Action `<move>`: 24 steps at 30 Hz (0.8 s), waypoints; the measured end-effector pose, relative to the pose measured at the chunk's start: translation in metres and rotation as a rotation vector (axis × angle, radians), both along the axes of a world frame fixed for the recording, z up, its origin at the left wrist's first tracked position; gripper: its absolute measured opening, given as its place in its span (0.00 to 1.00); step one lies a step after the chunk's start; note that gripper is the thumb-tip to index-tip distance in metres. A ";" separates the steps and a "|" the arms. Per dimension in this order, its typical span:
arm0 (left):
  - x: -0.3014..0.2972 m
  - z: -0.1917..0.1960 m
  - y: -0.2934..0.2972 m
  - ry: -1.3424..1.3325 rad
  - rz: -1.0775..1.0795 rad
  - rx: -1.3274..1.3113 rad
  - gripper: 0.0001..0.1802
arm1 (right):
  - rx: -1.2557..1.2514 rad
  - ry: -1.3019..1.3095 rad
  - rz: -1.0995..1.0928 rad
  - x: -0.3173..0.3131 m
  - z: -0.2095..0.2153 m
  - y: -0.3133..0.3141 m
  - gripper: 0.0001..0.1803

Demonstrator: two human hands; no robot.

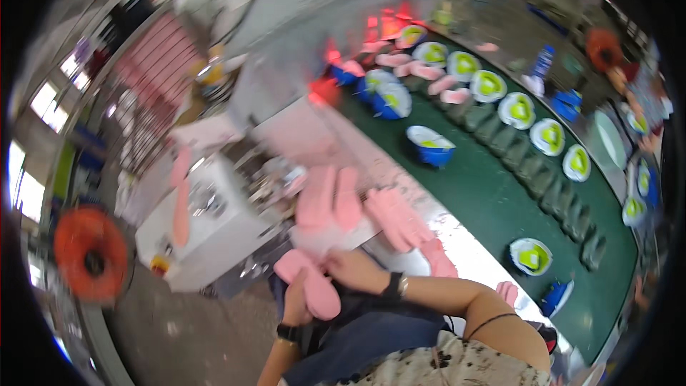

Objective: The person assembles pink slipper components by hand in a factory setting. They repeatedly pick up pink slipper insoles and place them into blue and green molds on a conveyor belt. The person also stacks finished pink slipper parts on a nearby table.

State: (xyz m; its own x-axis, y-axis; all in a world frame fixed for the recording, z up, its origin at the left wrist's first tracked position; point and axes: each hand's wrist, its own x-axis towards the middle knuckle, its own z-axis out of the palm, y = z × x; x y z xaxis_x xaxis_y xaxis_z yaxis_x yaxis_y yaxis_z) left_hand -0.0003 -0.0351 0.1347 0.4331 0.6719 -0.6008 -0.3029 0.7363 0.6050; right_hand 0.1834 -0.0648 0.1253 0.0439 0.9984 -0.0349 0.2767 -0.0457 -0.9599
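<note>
My left hand is closed round a pink shoe insole, held low in front of my body. The insole is wide at both ends and narrower in the middle. My right hand is beside the insole's far part, its fingers curled together; motion blur hides whatever is between them. Just beyond my hands, more pink insoles lie in stacks on the bench. To the right of these is a fanned pile of pink pieces.
A green conveyor belt on the right carries blue-and-white cup-shaped pieces with yellow-green insides, and a row of dark grey pieces. A white machine stands left, near an orange fan. Another person is at far right.
</note>
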 end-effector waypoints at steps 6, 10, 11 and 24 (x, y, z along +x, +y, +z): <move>-0.049 0.007 -0.025 -0.186 -0.031 -0.122 0.26 | 0.045 0.073 -0.320 0.034 -0.022 0.086 0.18; -0.057 0.004 -0.038 -0.151 -0.046 -0.134 0.29 | 0.004 -0.057 -0.424 0.033 -0.014 0.163 0.22; -0.055 0.004 -0.037 -0.149 -0.064 -0.137 0.29 | 0.002 -0.054 -0.449 0.041 -0.025 0.182 0.22; -0.094 -0.039 -0.040 -0.078 0.005 -0.133 0.29 | 0.105 -0.443 -0.419 0.041 -0.003 0.162 0.15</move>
State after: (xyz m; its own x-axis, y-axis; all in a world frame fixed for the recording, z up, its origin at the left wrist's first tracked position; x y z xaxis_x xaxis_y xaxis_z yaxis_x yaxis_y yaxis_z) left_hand -0.0944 -0.0750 0.0955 0.4786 0.5907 -0.6496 -0.3491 0.8069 0.4766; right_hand 0.2244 0.0974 0.1219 0.4210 0.8902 0.1741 0.6290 -0.1482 -0.7631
